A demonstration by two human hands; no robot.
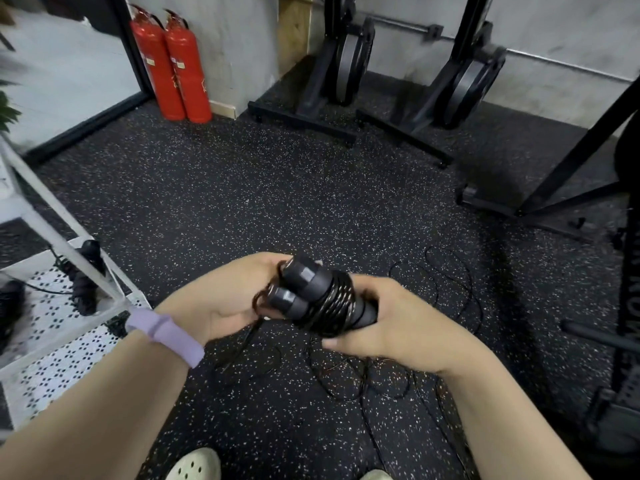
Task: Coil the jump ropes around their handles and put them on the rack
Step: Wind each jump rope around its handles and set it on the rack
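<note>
Black cord, thin and glossy, is wound in tight side-by-side turns around the middle of two black handles [304, 292] held together as one bundle at centre frame, just below the middle. Left hand [221, 299] cups the capped ends of the handles, fingers curled behind and under them, thumb side toward the camera. Right hand [388, 323] grips the opposite end, fingers wrapped round the grips and the last turns.

Step in hand, as I judge it: finishing the coil. A loose tail of jump rope [349, 379] drops from the bundle and lies in slack loops on the speckled rubber floor [214, 188], lower centre and to the right of the hands. To do it well: keep the two handles parallel and pinned so they do not splay; feed the tail under light tension; lay each turn beside the one before, not across it; tuck the end under a turn so it does not spring loose.

Look of the thing: handles matte, ribbed at the caps; cord turns shiny, catching light.

White perforated rack [62, 327] sits at lower left of frame, with another dark coiled rope [86, 271] already on it. Placement not yet done for the bundle in hand.
</note>
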